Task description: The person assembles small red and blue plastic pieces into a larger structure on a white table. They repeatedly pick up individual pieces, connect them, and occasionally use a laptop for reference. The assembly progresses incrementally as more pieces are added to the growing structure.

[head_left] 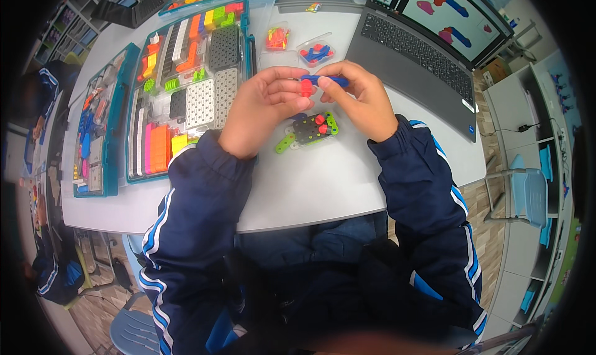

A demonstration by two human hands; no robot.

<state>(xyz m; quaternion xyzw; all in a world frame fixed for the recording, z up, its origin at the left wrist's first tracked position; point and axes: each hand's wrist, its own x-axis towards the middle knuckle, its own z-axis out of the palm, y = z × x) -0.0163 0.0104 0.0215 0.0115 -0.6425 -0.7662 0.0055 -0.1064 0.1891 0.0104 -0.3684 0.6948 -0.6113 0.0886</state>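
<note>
Over the table, my right hand [366,100] is closed in a pinch on a slim blue building bar [335,80]. My left hand [267,100] has its fingers curled around a red connector peg [307,88] at the left end of that bar; peg and bar meet there, though whether they are joined I cannot tell. Below both hands lies a small assembly [305,130], a dark perforated plate with lime-green pieces and red pegs on it. A short blue part beside it is half covered by my left hand.
A teal-edged sorting case [226,82] full of colored building parts fills the left, with a second case [115,131] beyond it. Small boxes hold yellow-red pieces [278,37] and blue-red pieces [316,52]. An open laptop [416,57] stands at the right.
</note>
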